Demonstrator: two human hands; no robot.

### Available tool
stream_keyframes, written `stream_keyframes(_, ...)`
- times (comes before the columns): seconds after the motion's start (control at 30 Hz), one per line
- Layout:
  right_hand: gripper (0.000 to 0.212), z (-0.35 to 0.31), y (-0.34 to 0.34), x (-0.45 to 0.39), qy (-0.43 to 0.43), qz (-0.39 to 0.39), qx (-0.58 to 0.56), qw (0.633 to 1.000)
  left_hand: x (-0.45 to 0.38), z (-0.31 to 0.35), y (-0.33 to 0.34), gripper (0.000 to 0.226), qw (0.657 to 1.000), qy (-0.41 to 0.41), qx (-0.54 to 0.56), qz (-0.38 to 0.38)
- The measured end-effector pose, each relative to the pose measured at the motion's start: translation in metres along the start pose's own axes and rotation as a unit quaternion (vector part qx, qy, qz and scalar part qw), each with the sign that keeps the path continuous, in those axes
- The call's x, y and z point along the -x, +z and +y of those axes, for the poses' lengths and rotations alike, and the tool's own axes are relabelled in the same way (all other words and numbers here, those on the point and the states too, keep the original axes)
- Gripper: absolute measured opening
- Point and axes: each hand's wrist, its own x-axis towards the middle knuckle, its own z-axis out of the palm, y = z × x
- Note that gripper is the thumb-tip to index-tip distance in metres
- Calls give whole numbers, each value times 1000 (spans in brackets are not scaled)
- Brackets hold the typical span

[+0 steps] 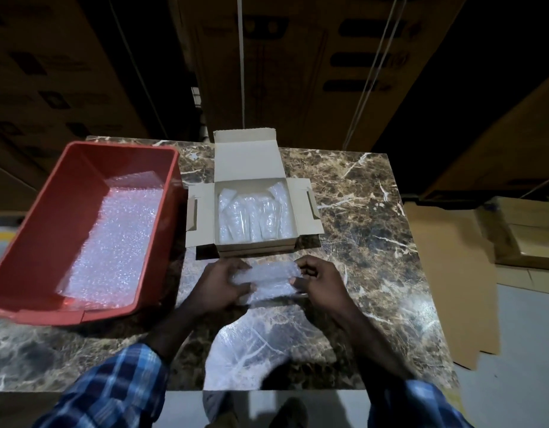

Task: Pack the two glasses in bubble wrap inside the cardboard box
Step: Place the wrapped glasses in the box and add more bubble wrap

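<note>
Wrapping step. Left hand (223,284) and right hand (321,281) grip the ends of a bubble-wrapped bundle (271,281), presumably a glass, above the counter (375,230), just before the open cardboard box (254,211). Next, probably: lower it beside the wrap inside.

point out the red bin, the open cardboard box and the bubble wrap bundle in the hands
red bin (32,242): head view, on its left inner wall
cardboard box (247,160): head view, on the raised back lid flap
bubble wrap bundle (271,281): head view, on its middle between the hands
</note>
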Motion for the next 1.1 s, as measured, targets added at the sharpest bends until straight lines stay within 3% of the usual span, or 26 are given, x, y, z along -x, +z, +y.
stream_keyframes(0.07, 29, -21, -5, -3, -22, -5, -15, 1000, -9, 11, -18, 27, 995, -22, 95, -2)
stream_keyframes(0.17, 27, -53, -8, -21, -67, 9, 6, 998, -29, 30, -50, 25, 986, 0, 166, 19)
stream_keyframes(0.33, 20, -102, 11, -66, -80, 48, -35, 995, -79, 55, -103, 24, 978, 36, 163, 122)
stream_keyframes(0.5, 28, -121, 29, -109, -6, 90, -94, 991, -128, 44, -117, 30, 981, -11, 163, 100)
stream_keyframes(0.67, 31, -118, 33, -142, 34, 123, -65, 990, -151, 40, -116, 30, 994, -5, 80, 80)
stream_keyframes(0.83, 38, -115, 34, -164, 49, 118, -36, 991, -165, 35, -108, 26, 993, 3, 21, 117)
stream_keyframes(1.0, 25, -109, 38, -180, 9, 137, 58, 989, -166, 29, -101, 37, 987, 91, -66, 114)
stream_keyframes(1.1, 13, -112, 37, -185, 20, 87, 88, 992, -167, 20, -100, 45, 974, 159, -100, 124)
